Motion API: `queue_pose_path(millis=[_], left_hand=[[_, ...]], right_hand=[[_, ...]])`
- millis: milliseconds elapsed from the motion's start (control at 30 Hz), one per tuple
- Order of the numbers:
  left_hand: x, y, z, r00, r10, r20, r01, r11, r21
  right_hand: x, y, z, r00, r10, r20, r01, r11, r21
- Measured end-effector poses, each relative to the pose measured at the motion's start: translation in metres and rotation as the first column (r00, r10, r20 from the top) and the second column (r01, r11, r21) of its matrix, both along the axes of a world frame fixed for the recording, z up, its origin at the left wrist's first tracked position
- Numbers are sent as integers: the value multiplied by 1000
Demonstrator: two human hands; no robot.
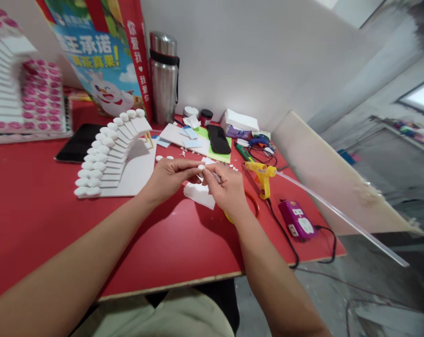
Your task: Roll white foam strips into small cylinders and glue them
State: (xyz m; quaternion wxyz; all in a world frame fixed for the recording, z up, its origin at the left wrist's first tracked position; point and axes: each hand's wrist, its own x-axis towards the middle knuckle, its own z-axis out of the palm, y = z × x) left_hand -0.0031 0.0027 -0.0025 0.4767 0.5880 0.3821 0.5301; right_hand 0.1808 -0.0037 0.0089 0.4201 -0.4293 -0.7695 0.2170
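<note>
My left hand (170, 177) and my right hand (225, 186) meet over the red table (40, 206), fingers pinched together around a small white foam piece (201, 167). My right hand also seems to grip a thin tool, mostly hidden. Under the hands lies a white foam sheet (199, 193). A white foam staircase model (112, 154) with rounded knobs along its steps stands just left of my left hand.
A yellow glue gun (262, 176) with a long clear stick, a purple power strip (296, 220), a black tablet (76, 142), a steel flask (164, 77), a black case (218, 139), paper scraps and a pink-dotted model (25, 93) surround the hands.
</note>
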Motion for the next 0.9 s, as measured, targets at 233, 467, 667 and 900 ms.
queue_pose_path(millis=[233, 467, 667, 900], left_hand=[[8, -4, -1, 995, 62, -77, -56, 996, 74], [8, -3, -2, 989, 94, -112, -83, 992, 96], [1, 2, 0, 995, 66, -77, -60, 994, 87], [2, 2, 0, 993, 34, -110, -25, 996, 86]], right_hand=[[-3, 2, -4, 999, -45, -13, 44, 997, -70], [-7, 0, 5, 960, -78, -268, -29, 927, -375], [2, 11, 19, 751, -174, -637, -522, 435, -734], [4, 10, 13, 638, -143, -757, -674, 373, -638]])
